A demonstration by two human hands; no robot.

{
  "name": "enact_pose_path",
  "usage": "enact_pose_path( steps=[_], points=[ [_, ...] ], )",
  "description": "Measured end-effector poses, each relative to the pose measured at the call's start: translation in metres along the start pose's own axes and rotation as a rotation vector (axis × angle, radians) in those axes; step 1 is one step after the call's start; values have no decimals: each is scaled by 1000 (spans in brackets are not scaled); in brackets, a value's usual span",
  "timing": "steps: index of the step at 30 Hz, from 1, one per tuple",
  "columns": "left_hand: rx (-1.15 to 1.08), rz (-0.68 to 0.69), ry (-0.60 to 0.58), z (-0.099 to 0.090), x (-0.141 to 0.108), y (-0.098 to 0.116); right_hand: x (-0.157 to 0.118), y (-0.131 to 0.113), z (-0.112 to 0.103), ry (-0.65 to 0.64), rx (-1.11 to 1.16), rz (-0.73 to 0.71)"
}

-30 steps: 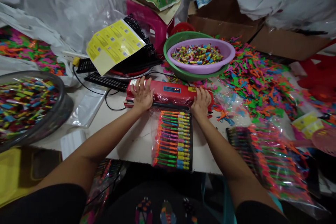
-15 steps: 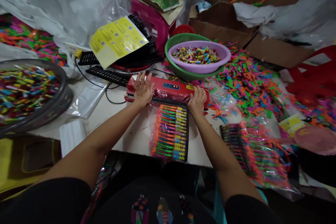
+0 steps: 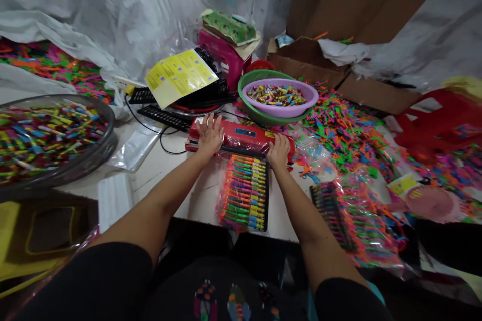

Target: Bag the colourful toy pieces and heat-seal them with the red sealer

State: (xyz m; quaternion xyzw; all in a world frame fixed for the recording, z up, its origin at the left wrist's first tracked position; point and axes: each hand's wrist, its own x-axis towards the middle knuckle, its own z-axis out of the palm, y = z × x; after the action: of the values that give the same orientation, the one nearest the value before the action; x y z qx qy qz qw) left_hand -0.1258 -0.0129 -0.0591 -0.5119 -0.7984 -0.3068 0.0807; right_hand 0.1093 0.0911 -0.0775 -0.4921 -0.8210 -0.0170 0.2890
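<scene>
Red machine [image 3: 241,142]: one light [image 3: 250,133], previously two

Dim, greyish light leaves the space under the table [image 3: 279,216] nearly black. Glare streaks the clear plastic sleeves [image 3: 140,143], and 1 orange lamp [image 3: 250,133] glows. Wide-angle distortion stretches the grey basin [image 3: 108,146]; fine print is blurred.

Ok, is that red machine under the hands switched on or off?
On, it seems: a small orange light glows on the panel of the red machine, between the left hand and right hand.
</scene>
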Motion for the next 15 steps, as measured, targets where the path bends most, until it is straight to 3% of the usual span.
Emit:
enact_pose_path(
  steps=[10, 13, 15],
  points=[
    [-65, -7, 50, -7, 11, 2, 14, -3, -15, -104, 170, 17],
    [-248, 16, 141, -26, 9, 3, 31, -1, -32, -60, 189, 166],
    [-421, -22, 176, -40, -10, 2, 43, 11, -46, -26, 202, 341]
  ],
)
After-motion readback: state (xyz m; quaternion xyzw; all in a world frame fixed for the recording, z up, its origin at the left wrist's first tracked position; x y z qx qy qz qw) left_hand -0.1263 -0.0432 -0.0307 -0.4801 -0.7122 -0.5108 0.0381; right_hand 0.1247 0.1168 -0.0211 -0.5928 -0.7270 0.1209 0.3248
